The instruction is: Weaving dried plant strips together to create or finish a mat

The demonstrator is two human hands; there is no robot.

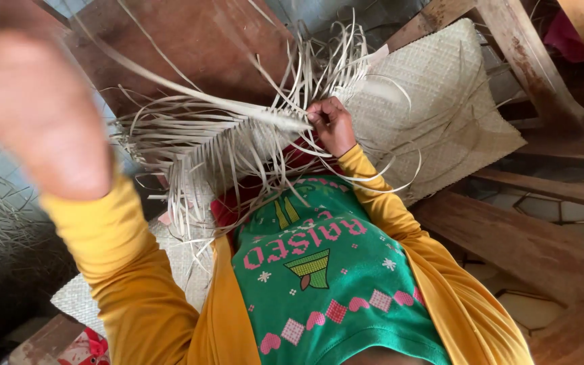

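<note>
Strip [190,93] of pale palm leaf runs long-ways from my right hand [331,125] up and left toward my left hand [35,101], raised near the camera and blurred. Right fingers pinch its end at the edge of the half-woven mat [238,145] on my lap. Left fingers: can't tell if clenched on the strip. Right hand is nearer the weave. Finished mat [441,101] lies far right.

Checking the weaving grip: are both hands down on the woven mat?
No: only the right hand pinches strips at the mat; the left hand is raised, blurred, near the camera.
</note>
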